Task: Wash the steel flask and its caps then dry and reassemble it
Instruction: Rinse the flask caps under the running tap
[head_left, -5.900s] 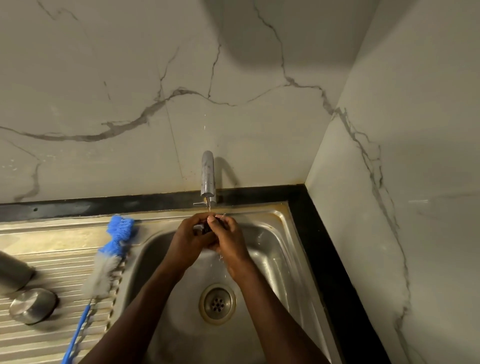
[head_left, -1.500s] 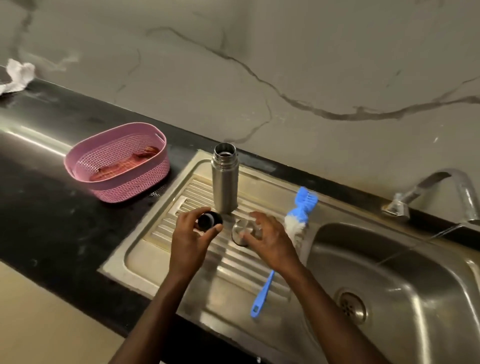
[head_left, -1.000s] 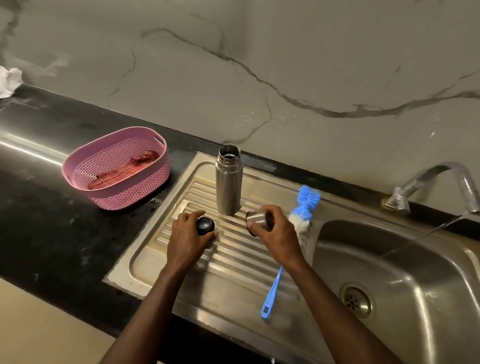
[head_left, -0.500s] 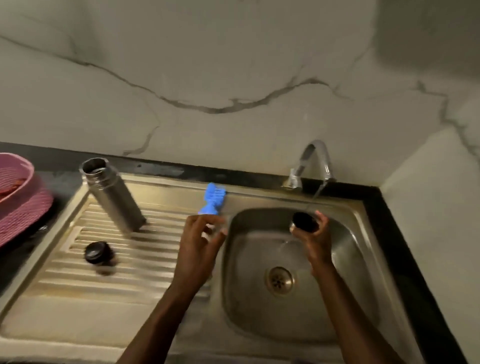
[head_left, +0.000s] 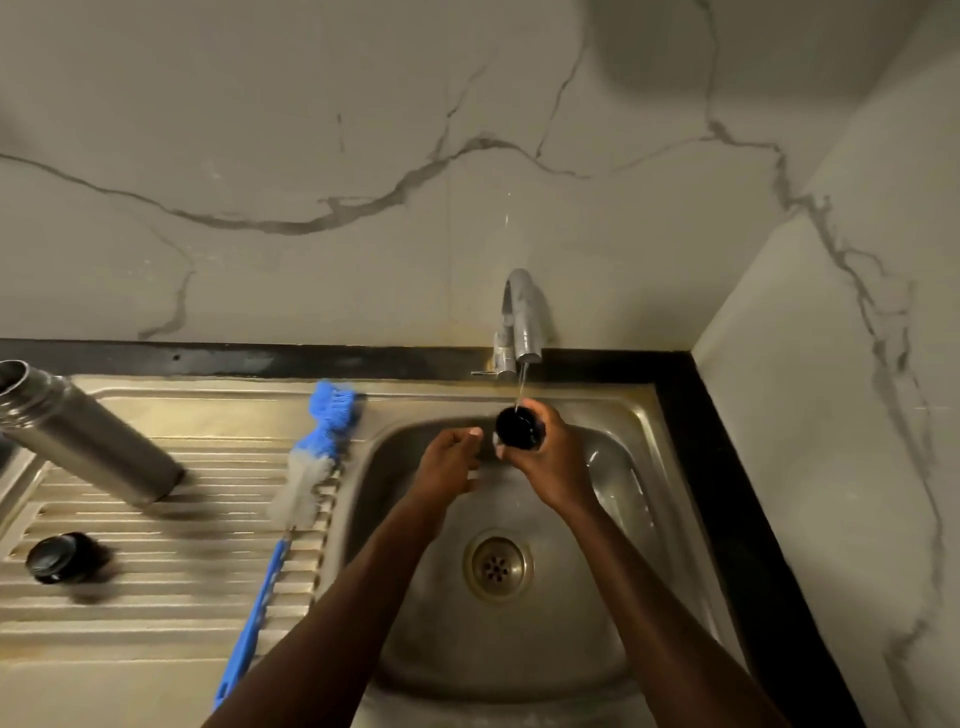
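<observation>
My right hand (head_left: 553, 457) grips the steel cup cap (head_left: 519, 428), its dark inside turned up under the thin water stream from the tap (head_left: 522, 325). My left hand (head_left: 449, 460) hovers just left of the cap with loosely bent fingers, holding nothing. The open steel flask (head_left: 78, 431) stands on the ribbed drainboard (head_left: 156, 561) at the far left. The black inner cap (head_left: 57, 558) lies on the drainboard in front of the flask.
A blue bottle brush (head_left: 298, 493) lies along the drainboard's right edge beside the sink basin (head_left: 498, 649). The drain (head_left: 497, 565) sits mid-basin. A black counter strip and marble walls close off the back and right.
My left hand set the black inner cap on the drainboard and came over to the basin. My right hand carried the steel cup cap from the drainboard to under the running tap.
</observation>
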